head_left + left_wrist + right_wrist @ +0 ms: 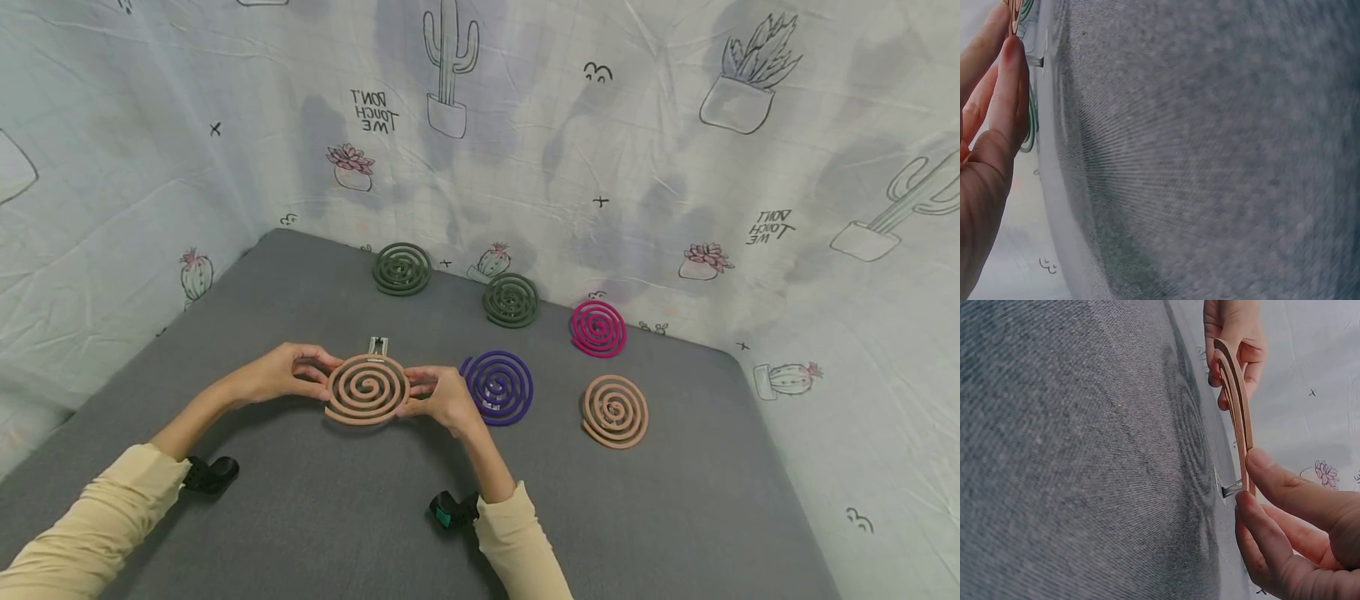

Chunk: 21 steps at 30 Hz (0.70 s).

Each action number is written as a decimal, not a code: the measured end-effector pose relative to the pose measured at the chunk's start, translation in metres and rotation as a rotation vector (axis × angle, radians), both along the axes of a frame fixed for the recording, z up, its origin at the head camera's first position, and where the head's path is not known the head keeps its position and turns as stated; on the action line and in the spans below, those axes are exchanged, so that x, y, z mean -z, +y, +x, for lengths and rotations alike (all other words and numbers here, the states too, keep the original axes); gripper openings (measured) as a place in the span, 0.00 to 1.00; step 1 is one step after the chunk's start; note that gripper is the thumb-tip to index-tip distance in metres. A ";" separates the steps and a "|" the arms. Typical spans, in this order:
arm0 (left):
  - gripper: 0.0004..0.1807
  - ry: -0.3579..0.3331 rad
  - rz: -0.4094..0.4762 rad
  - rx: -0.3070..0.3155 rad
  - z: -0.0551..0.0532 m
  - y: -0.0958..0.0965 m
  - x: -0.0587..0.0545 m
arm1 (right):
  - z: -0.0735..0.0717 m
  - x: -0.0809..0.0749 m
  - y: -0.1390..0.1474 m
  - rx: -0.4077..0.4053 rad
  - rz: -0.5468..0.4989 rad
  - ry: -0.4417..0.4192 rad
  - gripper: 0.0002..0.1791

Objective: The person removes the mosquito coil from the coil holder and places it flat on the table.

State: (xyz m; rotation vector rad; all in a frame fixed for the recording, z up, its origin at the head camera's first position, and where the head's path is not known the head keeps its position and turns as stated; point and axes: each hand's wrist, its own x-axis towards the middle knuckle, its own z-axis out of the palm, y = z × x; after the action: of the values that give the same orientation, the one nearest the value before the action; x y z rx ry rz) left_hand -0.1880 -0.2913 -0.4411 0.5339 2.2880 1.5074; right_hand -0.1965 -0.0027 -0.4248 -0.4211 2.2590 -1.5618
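Observation:
Both hands hold a tan mosquito coil flat above the grey table, one at each side. My left hand pinches its left rim between thumb and fingers. At the opposite rim my right hand pinches it the same way; in the right wrist view the coil appears edge-on, raised off the cloth. A small metal stand shows just behind the coil's far edge, its lower part hidden by it. Only a sliver of the coil shows in the left wrist view, at the fingertips of the left hand.
To the right lie a purple coil, close by my right hand, and another tan coil. Along the back are two dark green coils and a magenta coil. A cactus-print curtain borders the table.

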 end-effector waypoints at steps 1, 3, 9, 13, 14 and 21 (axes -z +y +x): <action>0.30 0.001 -0.005 0.000 0.000 0.000 0.001 | 0.000 0.000 0.000 0.001 0.001 0.001 0.31; 0.30 0.008 -0.013 0.002 -0.001 0.000 0.002 | 0.000 0.001 0.000 0.005 0.005 0.001 0.31; 0.32 0.039 -0.020 0.015 0.000 0.002 0.003 | 0.001 0.003 0.000 0.018 0.016 0.017 0.30; 0.33 0.073 -0.027 0.032 0.000 0.003 0.005 | 0.002 0.004 0.000 0.033 0.028 0.016 0.30; 0.33 0.072 -0.029 0.031 0.000 0.003 0.006 | 0.002 0.004 0.000 0.035 0.029 0.016 0.30; 0.33 0.064 -0.049 0.021 0.000 0.005 0.007 | 0.004 0.006 0.000 0.041 0.040 0.042 0.29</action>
State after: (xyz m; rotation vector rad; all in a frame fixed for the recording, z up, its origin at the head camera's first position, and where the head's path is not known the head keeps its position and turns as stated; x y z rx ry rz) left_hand -0.1877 -0.2867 -0.4484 0.5986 2.3537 1.4406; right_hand -0.1924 -0.0025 -0.4309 -0.4024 2.3403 -1.5381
